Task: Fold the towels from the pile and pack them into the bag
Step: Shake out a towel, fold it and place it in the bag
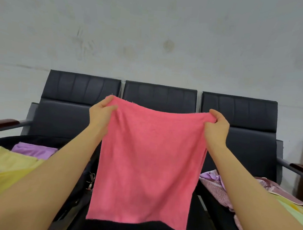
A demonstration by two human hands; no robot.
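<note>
1. My left hand [102, 112] pinches the far-left corner of the pink terry towel [146, 165], thumb and fingers clamped on the hem; my right hand [217, 125] pinches the far-right corner the same way.
2. I hold the two corners well apart and high — so the cloth hangs flat under its own weight and I can see its edges before folding. The top hem sags a little between my hands.
3. The towel hangs in front of the middle seat of the black padded three-seat bench [159, 97], its lower edge loose near me.
4. On the left sits the open black bag [3, 141], already holding folded yellow and lilac towels [13, 160] — close enough to reach.
5. On the right lies the pile of unfolded towels [219, 189], so I judge more remain.
</note>
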